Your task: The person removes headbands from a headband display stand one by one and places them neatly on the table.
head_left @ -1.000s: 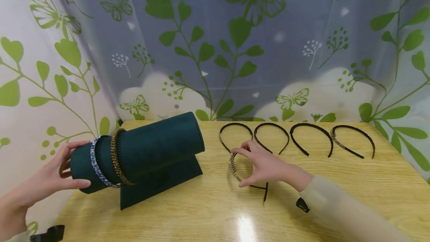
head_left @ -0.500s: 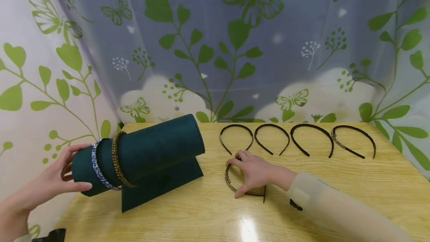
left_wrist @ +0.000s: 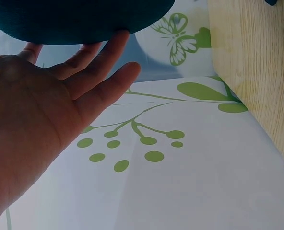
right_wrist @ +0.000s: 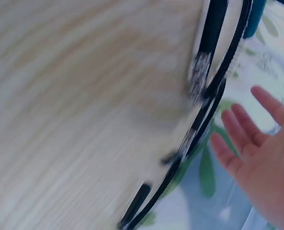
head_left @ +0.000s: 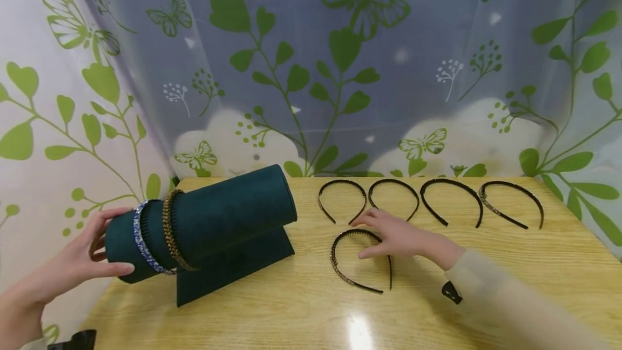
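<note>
Headband (head_left: 333, 258) on table (head_left: 243, 317) — right hand (head_left: 396, 237) over one side, fingers spread; left hand (head_left: 92, 255) grips end of green roll (head_left: 233, 199).

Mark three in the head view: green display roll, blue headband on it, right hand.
Green display roll (head_left: 235, 202): head view, bare curved side.
Blue headband (head_left: 140, 243): head view, middle of its sparkly band.
Right hand (head_left: 399, 235): head view, back of the hand.
</note>
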